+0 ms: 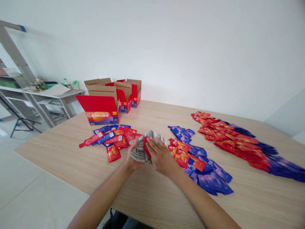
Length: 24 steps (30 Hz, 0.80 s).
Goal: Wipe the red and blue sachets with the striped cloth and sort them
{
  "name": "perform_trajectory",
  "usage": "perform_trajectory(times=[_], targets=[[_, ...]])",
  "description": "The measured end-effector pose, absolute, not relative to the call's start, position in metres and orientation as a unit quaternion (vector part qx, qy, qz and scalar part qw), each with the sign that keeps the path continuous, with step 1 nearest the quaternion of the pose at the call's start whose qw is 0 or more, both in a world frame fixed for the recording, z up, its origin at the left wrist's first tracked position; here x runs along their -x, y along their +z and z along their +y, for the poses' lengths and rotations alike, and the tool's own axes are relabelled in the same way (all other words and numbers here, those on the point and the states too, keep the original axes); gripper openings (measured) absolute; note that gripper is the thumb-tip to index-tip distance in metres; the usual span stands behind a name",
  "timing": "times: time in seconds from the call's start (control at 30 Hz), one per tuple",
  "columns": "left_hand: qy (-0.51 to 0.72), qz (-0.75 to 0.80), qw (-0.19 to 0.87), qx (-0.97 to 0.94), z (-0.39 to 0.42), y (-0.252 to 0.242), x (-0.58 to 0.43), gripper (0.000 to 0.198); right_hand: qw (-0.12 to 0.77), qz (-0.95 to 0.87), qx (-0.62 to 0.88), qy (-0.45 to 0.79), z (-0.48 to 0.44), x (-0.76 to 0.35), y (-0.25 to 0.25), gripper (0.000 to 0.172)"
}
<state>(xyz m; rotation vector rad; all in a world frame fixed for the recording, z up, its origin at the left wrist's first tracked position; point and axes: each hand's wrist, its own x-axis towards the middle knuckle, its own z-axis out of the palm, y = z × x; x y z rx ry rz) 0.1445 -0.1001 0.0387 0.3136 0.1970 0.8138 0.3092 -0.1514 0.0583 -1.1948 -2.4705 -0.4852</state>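
A striped grey and white cloth (139, 153) lies spread across my left hand (132, 160), whose thumb and palm hold it from the left side. My right hand (160, 156) presses its fingers over a red pouch (145, 147) against the cloth. Most of that pouch is hidden by fingers and fabric. Just left of the hands is a loose heap of red and blue pouches (113, 153). To the right, close to my right wrist, more red pouches (182, 158) and blue pouches (211, 182) overlap on the table.
Red and blue cardboard boxes (102, 109) stand with flaps up at the back left of the wooden table (71, 152). Long overlapping rows of red pouches (234, 143) and blue pouches (283, 165) spread along the right. A white wall rises behind; a desk (54, 93) stands beyond the left edge.
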Motion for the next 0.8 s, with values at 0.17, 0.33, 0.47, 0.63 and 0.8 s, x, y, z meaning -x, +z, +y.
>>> perform_trajectory(times=[0.17, 0.33, 0.47, 0.63, 0.8], targets=[[0.335, 0.104, 0.923, -0.161, -0.107, 0.039, -0.151, 0.047, 0.224, -0.827, 0.491, -0.160, -0.155, -0.305, 0.064, 0.045], [0.290, 0.130, 0.931, -0.178, -0.114, 0.034, -0.162, 0.056, 0.236, -0.799, 0.534, -0.142, -0.152, -0.307, 0.064, 0.045], [0.350, 0.110, 0.917, -0.157, -0.110, 0.035, -0.159, 0.051, 0.241, -0.804, 0.529, -0.125, -0.153, -0.299, 0.053, 0.054], [0.426, 0.128, 0.886, -0.128, -0.098, 0.037, -0.143, 0.058, 0.219, -0.837, 0.487, -0.123, -0.167, -0.276, 0.041, 0.079], [0.379, 0.122, 0.907, -0.140, -0.105, 0.032, -0.148, 0.055, 0.222, -0.845, 0.471, -0.121, -0.170, -0.276, 0.051, 0.068]])
